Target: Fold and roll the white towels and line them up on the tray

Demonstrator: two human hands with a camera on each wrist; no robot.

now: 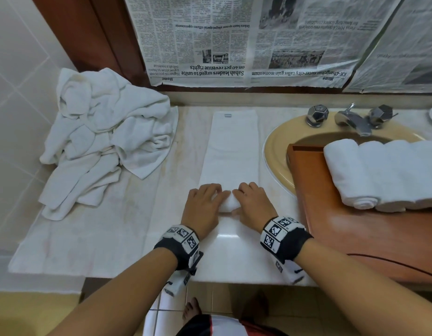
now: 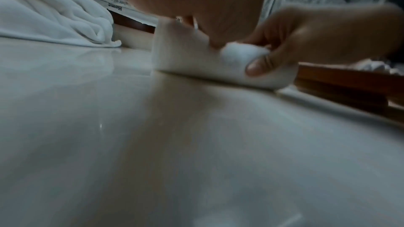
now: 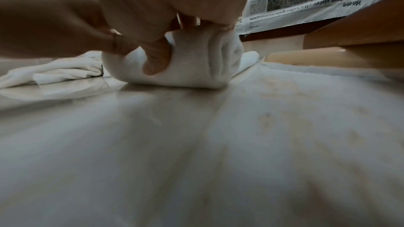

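On the pale countertop (image 1: pixel 127 238) in front of you, beside the tan sink (image 1: pixel 278 151), you are part-way through rolling one towel, so the folding of this piece is done and the rolling has only begun. A heap of unfolded towels (image 1: pixel 105 132) waits at your left, and the wooden tray (image 1: pixel 355 229) at your right already carries a row of finished rolls (image 1: pixel 384 173). The folded towel (image 1: pixel 232 146) lies as a long narrow strip running away from you, smooth and flat, with a small tag at its far end. Its near end is wound into a short, fat roll (image 1: pixel 228 202). Your left hand (image 1: pixel 204 207) and right hand (image 1: pixel 255 202) sit side by side on that roll, fingers curled over the top and thumbs tucked against its near face. The next move probably calls for even forward pressure from both hands, so the edges stay flush.
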